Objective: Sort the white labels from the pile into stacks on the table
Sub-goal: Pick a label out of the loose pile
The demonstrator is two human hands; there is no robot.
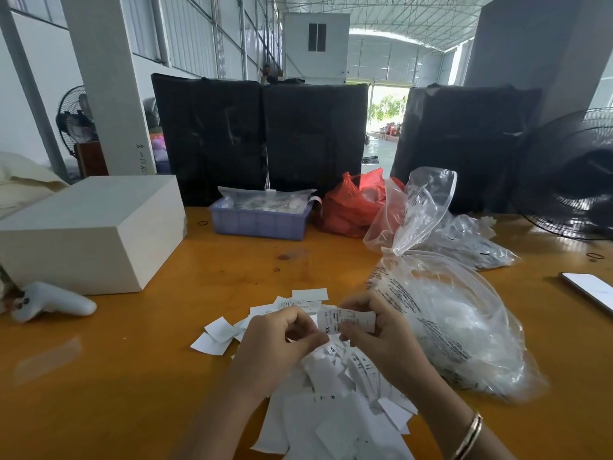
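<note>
Two hands are working together just above the near middle of the orange table [132, 376]. The left hand [278, 340] and the right hand [381, 340] are close side by side, both pinching one white label [346, 320] between curled fingers; the label is showing printed text and an "XS" mark, and it is hanging between the two thumbs.

Under and nearer than the hands, the pile of white labels [335, 410] is lying loose on the table, many pieces overlapping, some showing an "S". A few scattered labels [215, 333] are lying left of and beyond the hands, blank side up; whether they are forming a sorted stack I cannot tell. A gold bangle [469, 436] is sitting on the right wrist.

To the right, touching the pile's edge, a clear plastic bag [464, 333] with black print is bulging open, and more clear bags [471, 237] are lying farther right. At the far edge a purple tray [258, 222] is standing beside a red plastic bag [351, 207]. A white box [89, 234] is resting at the left, with a white controller [53, 302] near its front corner. A phone [590, 288] is lying at the right edge, and a black fan [570, 174] is standing beyond it.
</note>
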